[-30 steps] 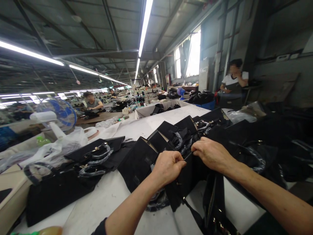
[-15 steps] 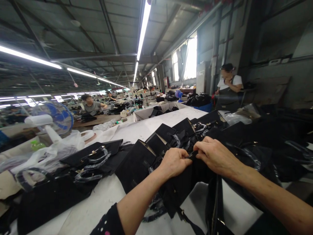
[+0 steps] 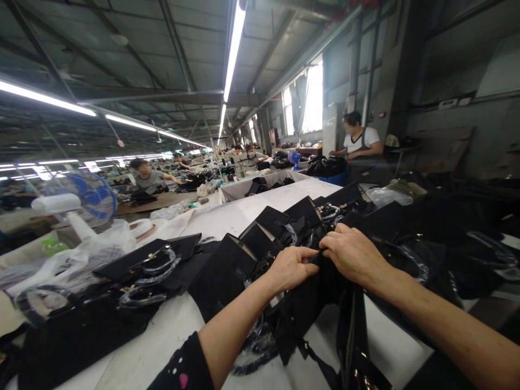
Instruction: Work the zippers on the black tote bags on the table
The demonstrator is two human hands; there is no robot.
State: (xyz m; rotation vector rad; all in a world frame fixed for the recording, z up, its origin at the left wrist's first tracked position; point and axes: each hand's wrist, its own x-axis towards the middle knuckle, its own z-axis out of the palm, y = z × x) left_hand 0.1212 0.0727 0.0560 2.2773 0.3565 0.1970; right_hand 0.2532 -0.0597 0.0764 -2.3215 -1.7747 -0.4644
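A black handbag stands on the white tabletop before me, its top edge between my two hands. My left hand pinches that edge between thumb and fingers. Close beside it, my right hand grips the same edge from the other side, fingers curled. Below my right hand hangs a black strap with metal fittings. A plastic-wrapped handle lies low at the bag's left. The inside of the bag and my right fingertips are partly hidden.
More black handbags stand in a row behind, and others lie at the left with wrapped handles. A blue fan and white plastic bags are at the left. Co-workers sit at the back left and back right.
Both hands keep hold of the bag's edge, with the fingers shifted slightly. The co-worker at the right has lowered a hand from near the face and leans forward. My view has turned slightly.
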